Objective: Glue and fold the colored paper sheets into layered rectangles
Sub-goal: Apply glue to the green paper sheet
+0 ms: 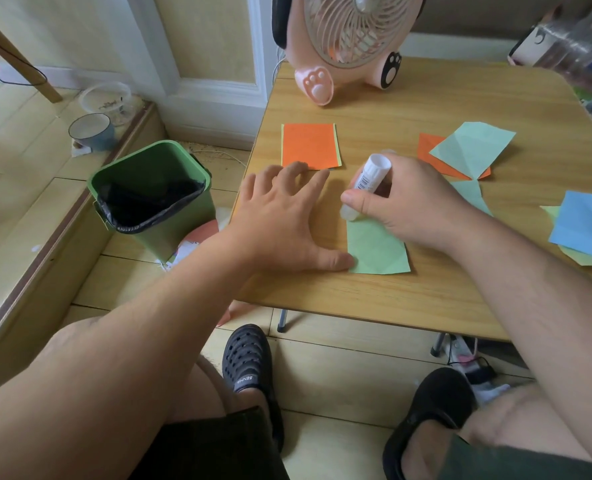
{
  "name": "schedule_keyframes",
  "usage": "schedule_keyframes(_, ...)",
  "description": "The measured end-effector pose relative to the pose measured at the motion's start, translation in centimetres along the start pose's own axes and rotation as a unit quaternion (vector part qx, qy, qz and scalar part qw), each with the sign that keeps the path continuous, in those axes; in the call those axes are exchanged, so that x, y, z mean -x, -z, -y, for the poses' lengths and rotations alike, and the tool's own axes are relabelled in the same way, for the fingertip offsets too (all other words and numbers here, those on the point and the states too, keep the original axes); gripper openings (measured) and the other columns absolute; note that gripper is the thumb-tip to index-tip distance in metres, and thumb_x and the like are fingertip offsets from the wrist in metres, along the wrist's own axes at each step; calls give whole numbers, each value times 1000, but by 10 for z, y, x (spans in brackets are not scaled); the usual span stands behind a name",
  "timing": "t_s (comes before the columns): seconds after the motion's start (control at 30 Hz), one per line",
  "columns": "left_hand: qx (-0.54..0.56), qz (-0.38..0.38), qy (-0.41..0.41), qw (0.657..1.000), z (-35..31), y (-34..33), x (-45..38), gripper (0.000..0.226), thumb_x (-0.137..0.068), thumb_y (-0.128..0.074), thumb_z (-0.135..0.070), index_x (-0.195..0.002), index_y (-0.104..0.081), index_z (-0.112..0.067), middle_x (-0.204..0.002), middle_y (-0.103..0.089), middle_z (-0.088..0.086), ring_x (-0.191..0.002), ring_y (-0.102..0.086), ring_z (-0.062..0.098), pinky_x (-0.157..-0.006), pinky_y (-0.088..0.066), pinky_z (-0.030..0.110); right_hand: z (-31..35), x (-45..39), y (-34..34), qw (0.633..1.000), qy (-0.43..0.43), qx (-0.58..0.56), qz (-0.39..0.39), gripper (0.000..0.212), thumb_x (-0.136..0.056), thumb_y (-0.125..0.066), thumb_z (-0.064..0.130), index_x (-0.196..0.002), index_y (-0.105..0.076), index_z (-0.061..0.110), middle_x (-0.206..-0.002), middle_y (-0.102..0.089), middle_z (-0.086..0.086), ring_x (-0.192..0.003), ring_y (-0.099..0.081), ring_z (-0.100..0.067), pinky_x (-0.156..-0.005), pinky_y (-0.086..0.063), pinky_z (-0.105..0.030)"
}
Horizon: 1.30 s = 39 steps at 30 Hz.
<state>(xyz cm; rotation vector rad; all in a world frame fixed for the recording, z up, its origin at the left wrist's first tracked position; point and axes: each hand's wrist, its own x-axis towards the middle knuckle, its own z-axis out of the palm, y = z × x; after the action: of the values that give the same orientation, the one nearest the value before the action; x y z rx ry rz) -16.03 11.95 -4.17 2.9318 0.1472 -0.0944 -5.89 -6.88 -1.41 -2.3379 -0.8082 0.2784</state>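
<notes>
Pale green paper strip (pixel 377 249) is lying creased on the tabletop (pixel 426 98), long axis running away from the person — far end hidden under the right hand (pixel 412 206). That hand's fingers are gripping a tilted glue stick (pixel 365 183), tip on the paper. Left hand (pixel 280 216) is lying spread flat, thumb touching the strip's near-left corner.

Lit evenly by soft, diffuse daylight, moderately bright, without glare. Casting only faint, short shadows under the hands onto the worktop (pixel 426 105). Bending straight lines at the frame edges, wide-angle style. Blurring the clutter (pixel 571 53) in the upper right corner; staying fairly sharp at the centre, slightly soft throughout.
</notes>
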Motion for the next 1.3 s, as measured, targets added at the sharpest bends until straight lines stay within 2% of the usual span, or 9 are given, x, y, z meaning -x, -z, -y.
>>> schedule_keyframes(0.2,23,4,-8,1000,1,1,-1,122,-58,-29,-103,-161,-7,-42,-167,-15,-4,-154,-7,31,-124,-7,54,-6,-6,-2,1000,-8,-24,-18,38,-86,-69,61,-96,-65,25,-94,-70,0,-87,-67,-21,-80,-56,-48)
schedule_keyframes(0.3,32,5,-2,999,1,2,-1,123,-57,-34,-101,-161,-6,-43,-166,-15,-4,-153,-7,32,-124,-8,54,-7,-7,-3,999,-13,-36,-25,39,-83,-69,62,-96,-66,25,-92,-71,0,-86,-67,-22,-80,-56,-49)
schedule_keyframes(0.73,16,4,-1,1000,0,4,0,126,-54,-36,-100,-161,-4,-42,-165,-16,-3,-151,-10,34,-122,-10,54,-7,-5,-9,995,-3,-71,-68,22,-90,-75,50,-94,-69,29,-84,-71,5,-79,-63,-20,-73,-53,-41)
schedule_keyframes(0.87,18,5,-2,1000,0,4,1,126,-54,-36,-100,-161,-4,-42,-165,-17,-3,-151,-11,33,-123,-10,53,-8,-4,-8,988,-7,-114,-106,22,-89,-77,50,-96,-70,31,-88,-72,4,-80,-64,-22,-73,-54,-42)
schedule_keyframes(1.0,18,10,-2,1000,-1,5,2,124,-56,-39,-99,-161,-3,-42,-164,-17,-4,-151,-11,32,-123,-8,52,-11,-4,-5,980,-12,-149,-131,25,-86,-75,52,-96,-70,30,-91,-75,0,-87,-68,-29,-81,-58,-51)
schedule_keyframes(1.13,38,9,8,999,-2,6,1,116,-64,-43,-93,-161,-6,-43,-164,-19,-6,-152,-10,30,-123,-7,50,-10,0,-4,981,-13,-159,-114,16,-90,-76,46,-92,-70,31,-89,-76,5,-89,-71,-23,-84,-58,-50)
schedule_keyframes(1.3,51,12,12,999,-2,8,2,109,-68,-46,-84,-161,-7,-43,-165,-19,-7,-153,-9,30,-123,-7,49,-9,2,-7,990,-4,-109,-89,25,-87,-72,54,-89,-70,29,-82,-73,5,-77,-66,-16,-72,-57,-45)
